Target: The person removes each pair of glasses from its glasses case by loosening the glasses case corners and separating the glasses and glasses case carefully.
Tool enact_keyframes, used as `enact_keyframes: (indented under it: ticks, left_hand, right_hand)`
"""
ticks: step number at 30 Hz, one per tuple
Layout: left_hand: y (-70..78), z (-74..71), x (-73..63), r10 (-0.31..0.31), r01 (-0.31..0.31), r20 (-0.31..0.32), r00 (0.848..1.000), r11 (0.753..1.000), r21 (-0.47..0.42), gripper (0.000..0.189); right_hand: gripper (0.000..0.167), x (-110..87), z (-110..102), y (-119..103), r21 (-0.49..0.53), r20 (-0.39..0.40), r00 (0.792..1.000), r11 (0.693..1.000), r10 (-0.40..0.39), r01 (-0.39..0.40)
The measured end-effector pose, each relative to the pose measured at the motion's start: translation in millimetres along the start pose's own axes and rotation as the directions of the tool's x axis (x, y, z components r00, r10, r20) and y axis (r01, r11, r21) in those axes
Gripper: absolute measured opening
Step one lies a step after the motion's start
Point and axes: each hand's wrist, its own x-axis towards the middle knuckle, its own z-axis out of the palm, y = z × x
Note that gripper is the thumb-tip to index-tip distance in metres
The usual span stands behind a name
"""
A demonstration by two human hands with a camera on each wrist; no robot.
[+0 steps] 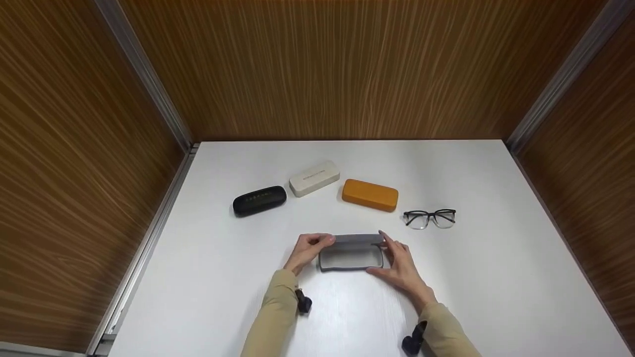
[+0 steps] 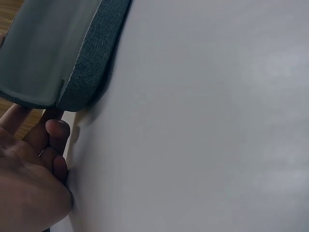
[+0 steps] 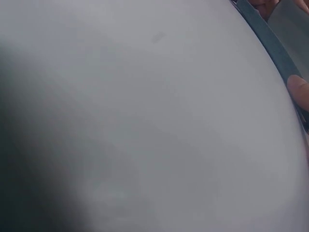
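Between left hand (image 1: 306, 251) and right hand (image 1: 403, 270), a gray glasses case (image 1: 351, 258), opened, is held: lid (image 1: 358, 239) pinched by the left, right end gripped by the wide-spread right.

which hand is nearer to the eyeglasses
Right. The right hand is at the right end of the gray case, to the near left of the eyeglasses; the left hand is at the case's left end, farther left.

The blue-grey case (image 1: 358, 239) is below centre; black case (image 1: 260, 201), cream case (image 1: 314, 178), orange case (image 1: 370, 195) mid-frame; brown wood-grained panel (image 1: 347, 69) up top.
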Motion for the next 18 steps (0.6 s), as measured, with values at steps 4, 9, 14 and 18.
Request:
enact_keyframes:
  ticks: [4, 9, 14, 18]
  left_hand:
    - [-0.9, -2.3, -1.5, 0.017, -0.017, 0.027, 0.999, 1.000, -0.003, 0.044]
    - [-1.2, -4.4, -3.4, 0.056, -0.057, 0.070, 0.996, 0.998, 0.014, 0.051]
    - [-2.8, -7.1, -3.7, 0.058, -0.060, 0.092, 0.994, 0.998, 0.021, 0.054]
    - [-4.1, -8.7, -3.2, 0.054, -0.055, 0.097, 0.994, 0.998, 0.009, 0.053]
  right_hand:
    - [0.104, 1.0, -0.4, 2.0, -0.005, -0.005, 1.000, 1.000, -0.026, 0.026]
    - [0.102, 1.8, -0.1, 5.1, 0.011, -0.007, 0.999, 0.999, -0.046, 0.047]
    - [0.099, 2.4, 0.5, 7.2, 0.020, -0.016, 0.997, 0.997, -0.081, 0.081]
    - [0.098, 2.2, 0.8, 7.6, 0.029, -0.016, 0.996, 0.996, -0.089, 0.090]
